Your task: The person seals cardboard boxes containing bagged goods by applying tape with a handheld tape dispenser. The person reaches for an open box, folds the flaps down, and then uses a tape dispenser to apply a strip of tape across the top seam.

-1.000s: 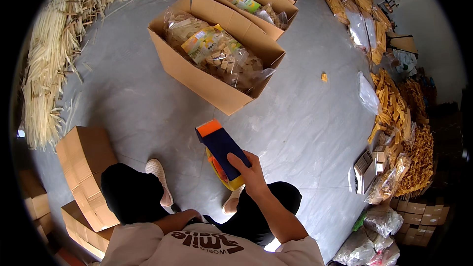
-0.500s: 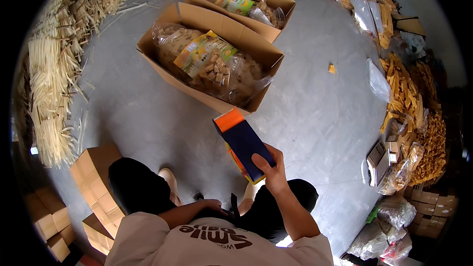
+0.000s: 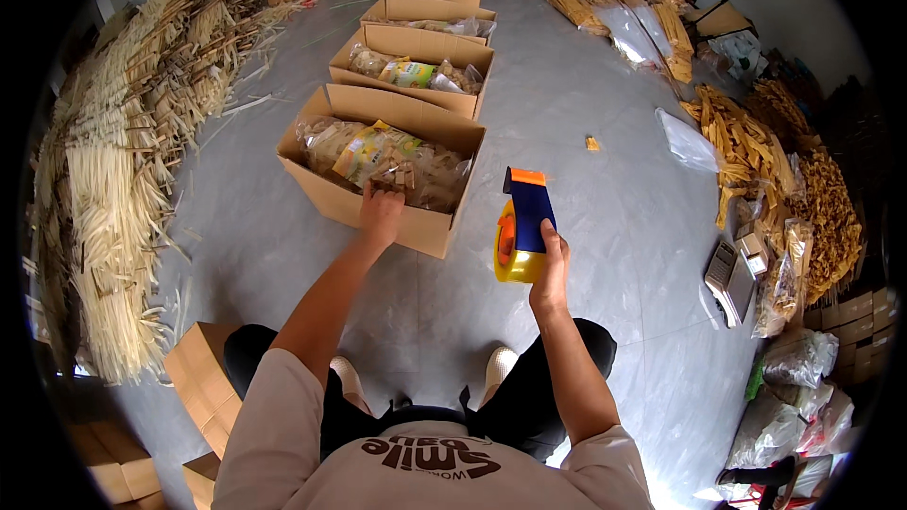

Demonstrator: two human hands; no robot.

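Note:
My right hand grips a tape dispenser, dark blue and orange with a roll of yellow tape, off the floor to the right of the nearest cardboard box. At that box's near edge is my left hand, its fingers bent over the rim, fingertips close to the contents. The open cardboard box holds clear plastic bags of tan pieces. A yellow and green printed packet lies among them.
More open boxes stand in a row beyond. Pale strips are heaped along the left. Dried yellow-brown strips, a calculator and plastic bags lie on the right. Another carton stands beside my left leg.
My left hand has gone from my lap out to the box's near edge. The tape dispenser has moved right and turned, showing its yellow roll. The view has tilted up, showing more boxes.

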